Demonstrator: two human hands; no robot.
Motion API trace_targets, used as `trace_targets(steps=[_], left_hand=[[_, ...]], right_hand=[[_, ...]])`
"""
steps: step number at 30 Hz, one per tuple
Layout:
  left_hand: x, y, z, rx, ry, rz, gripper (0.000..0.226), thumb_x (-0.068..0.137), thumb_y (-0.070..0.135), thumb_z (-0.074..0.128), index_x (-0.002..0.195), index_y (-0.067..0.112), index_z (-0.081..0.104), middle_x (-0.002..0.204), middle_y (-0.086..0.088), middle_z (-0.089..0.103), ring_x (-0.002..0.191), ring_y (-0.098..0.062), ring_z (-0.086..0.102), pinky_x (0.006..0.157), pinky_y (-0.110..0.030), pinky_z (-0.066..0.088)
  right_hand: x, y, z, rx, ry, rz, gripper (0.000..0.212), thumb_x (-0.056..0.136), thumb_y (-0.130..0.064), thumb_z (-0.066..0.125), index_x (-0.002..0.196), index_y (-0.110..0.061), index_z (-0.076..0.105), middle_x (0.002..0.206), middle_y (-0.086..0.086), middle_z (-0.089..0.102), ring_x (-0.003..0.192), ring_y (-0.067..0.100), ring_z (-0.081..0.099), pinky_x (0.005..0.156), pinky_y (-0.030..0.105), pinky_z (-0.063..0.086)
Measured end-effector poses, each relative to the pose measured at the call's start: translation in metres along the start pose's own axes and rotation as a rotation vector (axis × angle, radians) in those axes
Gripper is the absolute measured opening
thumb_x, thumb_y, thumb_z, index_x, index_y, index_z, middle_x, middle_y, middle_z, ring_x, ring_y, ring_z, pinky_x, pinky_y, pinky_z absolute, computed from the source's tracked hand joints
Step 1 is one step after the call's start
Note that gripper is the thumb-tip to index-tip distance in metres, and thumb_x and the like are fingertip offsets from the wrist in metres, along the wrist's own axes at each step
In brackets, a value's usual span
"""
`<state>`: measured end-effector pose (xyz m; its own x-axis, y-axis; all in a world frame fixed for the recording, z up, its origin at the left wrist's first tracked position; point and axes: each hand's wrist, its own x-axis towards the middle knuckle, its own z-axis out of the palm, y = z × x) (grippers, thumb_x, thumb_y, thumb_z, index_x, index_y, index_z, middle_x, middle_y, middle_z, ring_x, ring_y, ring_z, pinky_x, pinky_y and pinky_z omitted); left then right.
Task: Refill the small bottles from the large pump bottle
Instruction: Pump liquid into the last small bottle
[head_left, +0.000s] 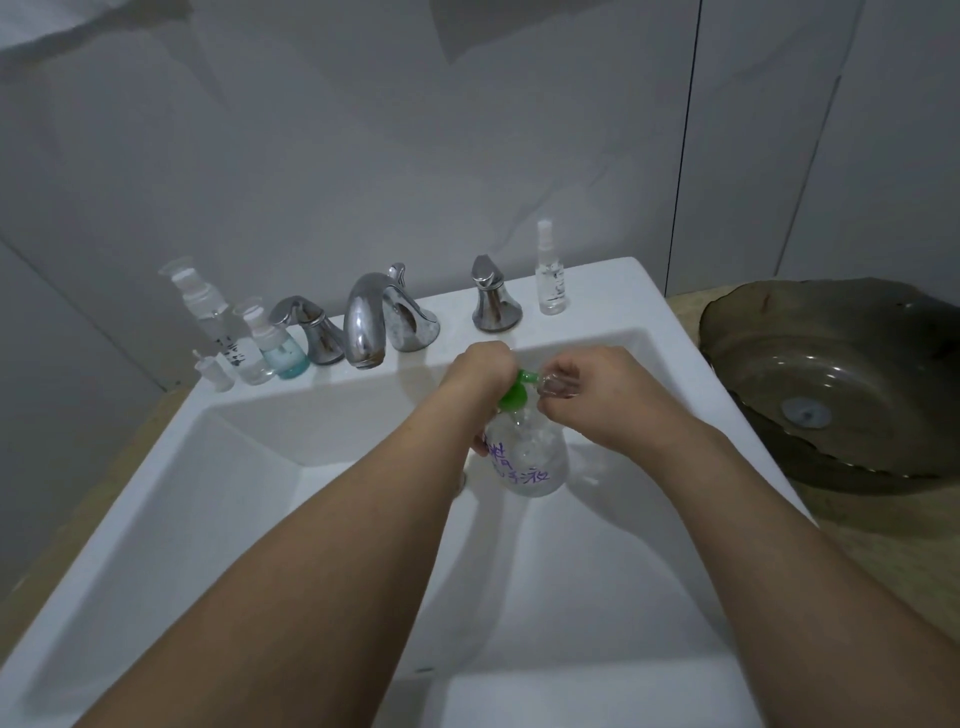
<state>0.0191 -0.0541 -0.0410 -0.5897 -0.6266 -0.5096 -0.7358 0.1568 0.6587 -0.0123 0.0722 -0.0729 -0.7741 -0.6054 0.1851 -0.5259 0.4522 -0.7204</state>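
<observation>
Over the basin: both hands meet above the white sink (649, 312), at the top of the large pump bottle (530, 457).
Left grip: the left hand (480, 371) sits curled on top of the green pump head (514, 395); fingertips hidden, so whether it clamps the pump or only bears on it I cannot tell.
Right grip: the right hand (597, 400) has fingers and thumb curled round a small clear bottle (556, 384), holding it at the pump's green spout.
Large pump bottle: clear, with purple handwriting, upright inside the basin, just below both hands.
Other small bottles: on the sink's back ledge, left of the tap, a tall clear pump bottle (208, 306), a short bottle with blue liquid (278, 345) and a tiny white-capped vial (215, 371) stand close together.
Spray bottle (550, 270): upright at the ledge's right end, beside the right tap handle.
Tap (366, 322): chrome, mid-ledge, well behind the hands.
Far right: a dark glass bowl basin (831, 379) on the beige surface (883, 530).
</observation>
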Motion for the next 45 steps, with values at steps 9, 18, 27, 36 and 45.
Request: trace_targets(steps=[9, 18, 27, 36, 45], left_hand=[[-0.002, 0.012, -0.018, 0.002, -0.202, -0.136, 0.045, 0.088, 0.023, 0.028, 0.108, 0.0, 0.061, 0.113, -0.025, 0.061, 0.1, -0.052, 0.058, 0.061, -0.07, 0.051], [-0.003, 0.011, -0.012, 0.056, -0.118, -0.108, 0.038, 0.087, 0.019, 0.03, 0.093, -0.002, 0.062, 0.096, -0.023, 0.061, 0.079, -0.047, 0.064, 0.058, -0.064, 0.054], [0.002, 0.007, -0.004, 0.039, 0.018, -0.029, 0.025, 0.089, 0.007, 0.033, 0.076, -0.005, 0.052, 0.094, -0.027, 0.058, 0.08, -0.048, 0.064, 0.071, -0.066, 0.054], [0.003, 0.007, -0.012, 0.068, -0.125, -0.102, 0.043, 0.086, 0.023, 0.03, 0.104, -0.002, 0.06, 0.106, -0.024, 0.06, 0.085, -0.047, 0.063, 0.067, -0.061, 0.056], [0.004, 0.011, -0.019, 0.051, -0.237, -0.143, 0.049, 0.091, 0.026, 0.029, 0.121, -0.001, 0.057, 0.123, -0.026, 0.056, 0.106, -0.053, 0.056, 0.067, -0.069, 0.052]], right_hand=[[-0.004, -0.008, -0.007, 0.038, 0.069, -0.068, 0.004, 0.076, -0.016, 0.064, 0.072, -0.018, 0.066, 0.068, 0.0, 0.064, 0.07, 0.018, 0.06, 0.066, 0.034, 0.051], [-0.003, -0.007, -0.008, 0.066, 0.047, -0.052, 0.004, 0.076, -0.015, 0.063, 0.073, -0.016, 0.066, 0.073, 0.001, 0.066, 0.075, 0.019, 0.062, 0.071, 0.039, 0.053], [-0.001, -0.002, -0.002, 0.015, 0.053, -0.02, 0.004, 0.074, -0.015, 0.065, 0.075, -0.014, 0.068, 0.071, 0.001, 0.066, 0.072, 0.018, 0.061, 0.067, 0.035, 0.053], [-0.003, -0.002, -0.002, 0.053, 0.05, -0.018, 0.006, 0.075, -0.016, 0.066, 0.079, -0.014, 0.069, 0.079, 0.001, 0.07, 0.08, 0.018, 0.065, 0.074, 0.039, 0.054], [-0.003, -0.006, -0.005, 0.079, 0.026, -0.04, 0.012, 0.08, -0.018, 0.066, 0.091, -0.014, 0.07, 0.092, 0.002, 0.071, 0.089, 0.018, 0.065, 0.082, 0.037, 0.053]])
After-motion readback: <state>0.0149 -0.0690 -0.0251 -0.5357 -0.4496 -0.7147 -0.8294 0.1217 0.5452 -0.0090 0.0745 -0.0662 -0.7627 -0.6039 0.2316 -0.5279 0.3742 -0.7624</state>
